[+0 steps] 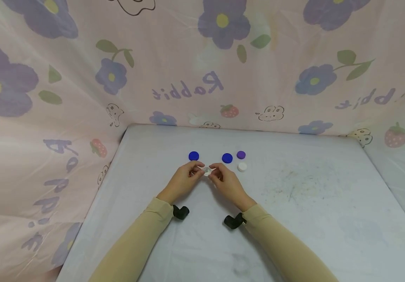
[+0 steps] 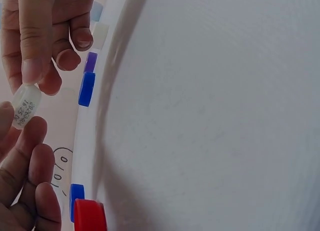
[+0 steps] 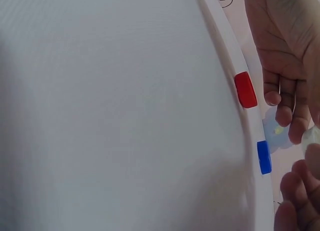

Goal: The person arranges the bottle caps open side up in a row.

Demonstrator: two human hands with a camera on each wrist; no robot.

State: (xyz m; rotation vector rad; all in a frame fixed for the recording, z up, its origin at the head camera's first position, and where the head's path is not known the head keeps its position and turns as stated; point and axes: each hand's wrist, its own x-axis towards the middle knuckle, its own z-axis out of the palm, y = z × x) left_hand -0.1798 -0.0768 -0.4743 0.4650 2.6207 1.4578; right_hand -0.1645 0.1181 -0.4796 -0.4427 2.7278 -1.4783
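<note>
Between both hands is a small whitish bottle cap (image 1: 207,171), raised off the table. Dark printed characters mark the cap (image 2: 27,102) in the left wrist view. My left hand (image 1: 184,178) pinches its left side between thumb and fingertips. From the right, my right hand (image 1: 227,183) pinches it with thumb and forefinger, the other fingers loosely curled. Beyond the left hand lies a blue cap (image 1: 193,155). A red cap (image 2: 91,215) shows near it in the wrist views but is hidden in the head view.
Beyond the right hand lie another blue cap (image 1: 227,158), a purple cap (image 1: 241,154) and a white cap (image 1: 242,167). Dark scuffs mark the white tabletop (image 1: 304,180) at right. A patterned cloth (image 1: 174,66) hangs behind and on both sides.
</note>
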